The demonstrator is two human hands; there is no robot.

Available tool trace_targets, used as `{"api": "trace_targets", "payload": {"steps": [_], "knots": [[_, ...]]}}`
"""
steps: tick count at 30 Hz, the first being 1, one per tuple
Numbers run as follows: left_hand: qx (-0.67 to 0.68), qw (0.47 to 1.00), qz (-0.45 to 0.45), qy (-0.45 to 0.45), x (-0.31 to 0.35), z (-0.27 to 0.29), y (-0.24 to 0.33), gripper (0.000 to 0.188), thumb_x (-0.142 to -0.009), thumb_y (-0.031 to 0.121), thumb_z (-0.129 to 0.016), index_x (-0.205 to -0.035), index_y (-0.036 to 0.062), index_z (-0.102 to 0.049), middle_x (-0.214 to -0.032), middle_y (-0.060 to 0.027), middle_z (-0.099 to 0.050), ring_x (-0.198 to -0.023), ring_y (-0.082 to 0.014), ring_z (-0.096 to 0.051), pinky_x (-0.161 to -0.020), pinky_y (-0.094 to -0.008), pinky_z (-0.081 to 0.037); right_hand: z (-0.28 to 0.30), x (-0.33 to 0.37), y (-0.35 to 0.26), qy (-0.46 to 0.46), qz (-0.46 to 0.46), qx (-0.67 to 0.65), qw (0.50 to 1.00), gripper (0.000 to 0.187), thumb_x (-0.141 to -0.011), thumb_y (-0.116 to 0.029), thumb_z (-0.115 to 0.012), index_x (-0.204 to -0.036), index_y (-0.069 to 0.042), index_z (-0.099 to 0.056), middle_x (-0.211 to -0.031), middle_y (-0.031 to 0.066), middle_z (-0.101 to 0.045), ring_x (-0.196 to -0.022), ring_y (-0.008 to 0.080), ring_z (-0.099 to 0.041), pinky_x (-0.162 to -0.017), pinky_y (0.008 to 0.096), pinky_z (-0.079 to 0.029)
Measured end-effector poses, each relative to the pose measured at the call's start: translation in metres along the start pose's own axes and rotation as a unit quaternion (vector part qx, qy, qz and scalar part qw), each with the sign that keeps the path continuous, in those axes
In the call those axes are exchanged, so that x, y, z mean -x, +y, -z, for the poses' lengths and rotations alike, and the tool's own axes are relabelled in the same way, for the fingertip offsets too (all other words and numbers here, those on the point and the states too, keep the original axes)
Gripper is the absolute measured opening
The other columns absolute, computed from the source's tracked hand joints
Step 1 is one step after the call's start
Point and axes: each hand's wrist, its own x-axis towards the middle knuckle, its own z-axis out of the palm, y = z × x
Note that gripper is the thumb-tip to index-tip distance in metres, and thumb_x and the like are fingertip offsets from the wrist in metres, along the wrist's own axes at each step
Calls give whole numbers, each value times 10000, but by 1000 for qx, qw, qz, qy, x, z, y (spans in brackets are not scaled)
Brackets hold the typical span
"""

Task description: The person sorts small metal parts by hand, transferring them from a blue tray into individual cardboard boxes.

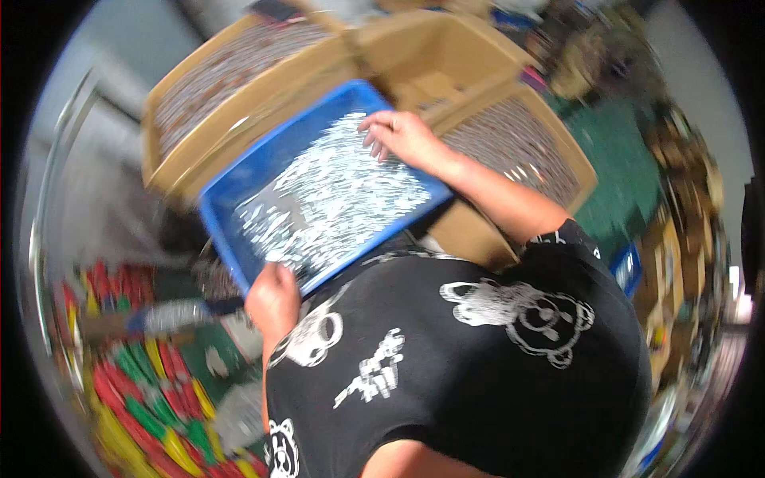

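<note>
A blue plastic tray (275, 151) is tilted in front of me, holding a thick spread of small, thin silvery pieces (343, 191), too blurred to name exactly. My left hand (275, 299) is closed around the tray's near left edge, thumb over the rim. Over the far right part of the tray is my right hand (405, 142), its fingers apart and slightly bent at the edge of the pieces. Nothing shows in its grasp. A bare grey patch of tray bottom lies left of the middle.
Beyond the tray stand cardboard boxes: one full of thin brownish-grey pieces (231, 84), one with few things inside (438, 56), another with similar pieces (518, 147) at right. Red, green and yellow bundles (159, 398) lie lower left. A metal rail (48, 199) runs at left.
</note>
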Motion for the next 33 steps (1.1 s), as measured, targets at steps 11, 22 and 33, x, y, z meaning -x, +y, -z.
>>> {"api": "trace_targets", "payload": {"steps": [11,22,33], "knots": [[2,1000,-17,-11,-13,-5,16,225,-938,237,-585,-1005,59,-706,-838,-207,-668,-764,-405,-636,-668,-441,-493,214,204,165,215,-215,504,809,267,-903,-116,-538,-1139,-55,-648,-970,197,-694,-847,279,-708,-731,408,-562],[14,1000,-18,-12,-10,-5,14,204,-947,208,-575,-993,57,-704,-783,-205,-653,-697,-374,-642,-634,-411,-495,182,206,183,41,-111,651,750,241,-805,1,-538,-1036,-30,-599,-997,169,-633,-955,363,-627,-856,447,-513],[22,1000,-18,-6,-15,-8,10,166,-929,157,-581,-928,34,-692,-720,-186,-631,-613,-343,-619,-587,-399,-478,221,200,187,12,-115,556,823,259,-849,-82,-589,-1104,-40,-587,-1008,128,-618,-983,339,-576,-896,432,-492]]}}
